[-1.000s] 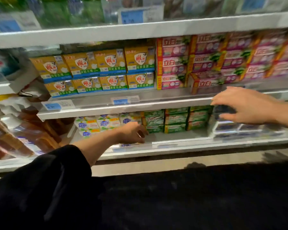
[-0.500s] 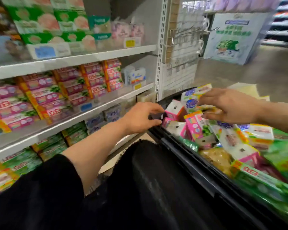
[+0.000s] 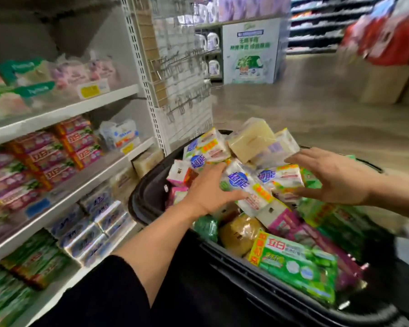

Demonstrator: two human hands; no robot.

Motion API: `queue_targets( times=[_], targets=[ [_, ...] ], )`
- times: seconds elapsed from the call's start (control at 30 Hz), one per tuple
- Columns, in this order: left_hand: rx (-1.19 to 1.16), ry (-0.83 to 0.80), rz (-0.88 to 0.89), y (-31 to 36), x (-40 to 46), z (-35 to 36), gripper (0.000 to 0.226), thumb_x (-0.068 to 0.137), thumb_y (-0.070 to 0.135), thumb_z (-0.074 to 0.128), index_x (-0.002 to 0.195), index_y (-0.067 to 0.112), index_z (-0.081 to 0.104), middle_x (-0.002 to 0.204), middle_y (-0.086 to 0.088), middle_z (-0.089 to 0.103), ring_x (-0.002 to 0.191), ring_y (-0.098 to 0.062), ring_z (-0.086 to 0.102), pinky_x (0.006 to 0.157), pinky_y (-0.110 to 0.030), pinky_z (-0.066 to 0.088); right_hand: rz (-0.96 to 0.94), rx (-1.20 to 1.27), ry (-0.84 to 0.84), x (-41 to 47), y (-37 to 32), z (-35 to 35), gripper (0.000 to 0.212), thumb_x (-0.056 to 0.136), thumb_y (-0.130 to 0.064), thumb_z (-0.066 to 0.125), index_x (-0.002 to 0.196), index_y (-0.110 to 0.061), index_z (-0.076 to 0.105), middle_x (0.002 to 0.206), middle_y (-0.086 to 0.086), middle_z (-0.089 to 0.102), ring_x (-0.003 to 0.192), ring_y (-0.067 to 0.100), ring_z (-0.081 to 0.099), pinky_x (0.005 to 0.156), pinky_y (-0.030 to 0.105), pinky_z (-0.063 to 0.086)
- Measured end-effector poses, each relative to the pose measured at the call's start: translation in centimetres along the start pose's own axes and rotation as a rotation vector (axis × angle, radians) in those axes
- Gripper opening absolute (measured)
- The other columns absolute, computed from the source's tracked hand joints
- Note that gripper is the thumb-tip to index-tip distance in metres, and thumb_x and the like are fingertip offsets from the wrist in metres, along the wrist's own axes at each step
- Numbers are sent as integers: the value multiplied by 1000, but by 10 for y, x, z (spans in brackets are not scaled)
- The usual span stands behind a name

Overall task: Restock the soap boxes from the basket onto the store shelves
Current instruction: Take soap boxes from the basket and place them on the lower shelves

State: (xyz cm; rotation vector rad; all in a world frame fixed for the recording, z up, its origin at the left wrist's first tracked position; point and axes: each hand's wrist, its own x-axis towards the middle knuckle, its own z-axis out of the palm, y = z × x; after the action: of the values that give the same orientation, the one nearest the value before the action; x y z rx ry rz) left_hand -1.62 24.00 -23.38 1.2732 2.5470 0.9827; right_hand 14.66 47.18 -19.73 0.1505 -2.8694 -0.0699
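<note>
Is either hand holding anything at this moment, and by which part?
The left hand grips the white plastic-wrapped soap pack with blue logo by its left end. The right hand hovers open beside it, holding nothing.

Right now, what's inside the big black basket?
The black basket is heaped with wrapped soap packs: white ones with blue logos, a green pack, pink boxes, a tan bar. The pile hides whatever lies deeper down.

I am reading "超能" in a blue roundel on the white soap pack [image 3: 242, 185] lying under my left hand's fingertips [image 3: 219, 168] — and again on the pack [image 3: 281, 177] just short of my right fingers [image 3: 298, 159]. "立白" is showing on the green pack [image 3: 298, 265] nearer me.
</note>
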Motion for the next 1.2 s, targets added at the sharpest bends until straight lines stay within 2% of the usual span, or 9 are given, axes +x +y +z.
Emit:
queue_targets(
  times=[0.1, 0.23, 0.43, 0.6, 0.73, 0.83, 0.93, 1.07, 1.2],
  targets=[
    [-92, 29, 11, 5, 8, 7, 86, 54, 67, 76, 123, 21, 57, 120, 5, 63, 114, -15, 57, 98, -41, 47, 68, 26, 3, -17, 3, -7, 76, 76, -81, 41, 128, -25, 46, 112, 4, 61, 100, 24, 59, 83, 34, 51],
    [-178, -9, -18, 6, 16, 15, 92, 60, 40, 88, 136, 19, 42, 124, 6, 57, 117, -16, 55, 101, -37, 44, 179, -54, -4, -48, 9, -25, 67, 74, -63, 59, 124, -19, 54, 111, 4, 60, 99, 27, 60, 79, 41, 53],
    [-228, 37, -32, 5, 15, 22, 117, 37, 56, 83, 138, 20, 37, 127, 6, 50, 117, -11, 50, 99, -30, 41, 489, 181, -60, -112, 27, -47, 86, 64, -41, 85, 136, -18, 44, 128, 1, 57, 116, 18, 55, 96, 33, 44],
    [-277, 71, -36, 9, 9, 23, 139, 21, 81, 77, 141, 19, 43, 135, 7, 45, 123, -9, 45, 100, -26, 36, 636, 631, -119, -134, 35, -23, 79, 49, -70, 78, 119, -45, 52, 122, -18, 61, 114, 2, 57, 102, 37, 46],
    [-351, 62, -57, 6, 1, 18, 127, 30, 70, 85, 140, 18, 47, 138, 1, 53, 126, -15, 49, 103, -33, 40, 782, 847, 17, -118, 19, -26, 51, 59, -60, 71, 104, -38, 63, 110, -11, 69, 104, 8, 64, 90, 28, 53],
    [-323, 88, -40, 7, -4, 18, 122, 32, 70, 85, 137, 18, 50, 134, 2, 56, 122, -14, 51, 99, -32, 42, 970, 645, 63, -96, 6, -29, 70, 62, -81, 60, 88, -16, 71, 85, 2, 72, 81, 19, 68, 71, 36, 55],
    [-291, 144, -33, 11, -8, 20, 108, 40, 57, 85, 134, 16, 52, 132, 0, 57, 119, -14, 51, 93, -28, 40, 1094, 435, 65, -76, -2, -31, 61, 76, -67, 61, 92, -8, 63, 78, 1, 63, 71, 18, 60, 54, 27, 44],
    [-287, 180, -37, 11, -12, 20, 85, 49, 40, 90, 124, 18, 57, 120, 1, 62, 113, -15, 55, 88, -28, 42, 1130, 577, 256, -75, -3, -32, 52, 73, -30, 76, 115, -12, 50, 101, 8, 59, 84, 21, 57, 71, 33, 50],
    [-369, 278, -56, 13, -14, 14, 69, 55, 27, 93, 112, 25, 53, 104, 14, 58, 105, -10, 53, 86, -25, 39, 844, 777, 464, -73, -26, -36, 72, 67, -20, 83, 127, -28, 44, 107, 4, 66, 89, 15, 66, 79, 37, 55]
  ],
)
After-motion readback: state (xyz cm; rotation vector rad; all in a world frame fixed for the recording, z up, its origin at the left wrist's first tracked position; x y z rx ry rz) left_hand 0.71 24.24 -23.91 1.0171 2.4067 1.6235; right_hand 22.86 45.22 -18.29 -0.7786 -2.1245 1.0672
